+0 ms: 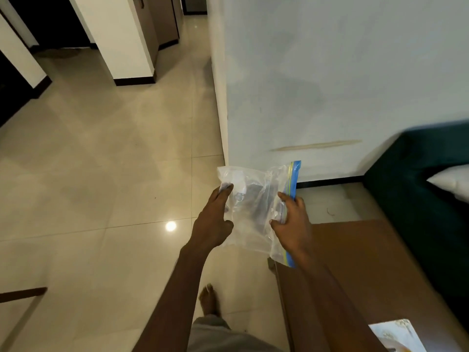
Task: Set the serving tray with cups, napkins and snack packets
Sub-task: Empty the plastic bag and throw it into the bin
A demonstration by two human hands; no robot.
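Observation:
A clear plastic zip bag (253, 204) with a blue and yellow seal strip hangs in the air in front of me, over the floor next to a wall corner. My left hand (215, 222) grips its left side, fingers curled into the plastic. The seal-strip end on the right is pinched by my right hand (291, 224). Something greyish lies inside the bag, too blurred to name. No cups, napkins or serving tray are in view.
A brown table (355, 262) stands at the lower right with a white printed packet (398, 336) near its front edge. A dark green sofa (418, 199) with a white cushion (454, 184) lies right. The white wall (330, 85) is ahead; beige tiled floor (101, 161) stretches left.

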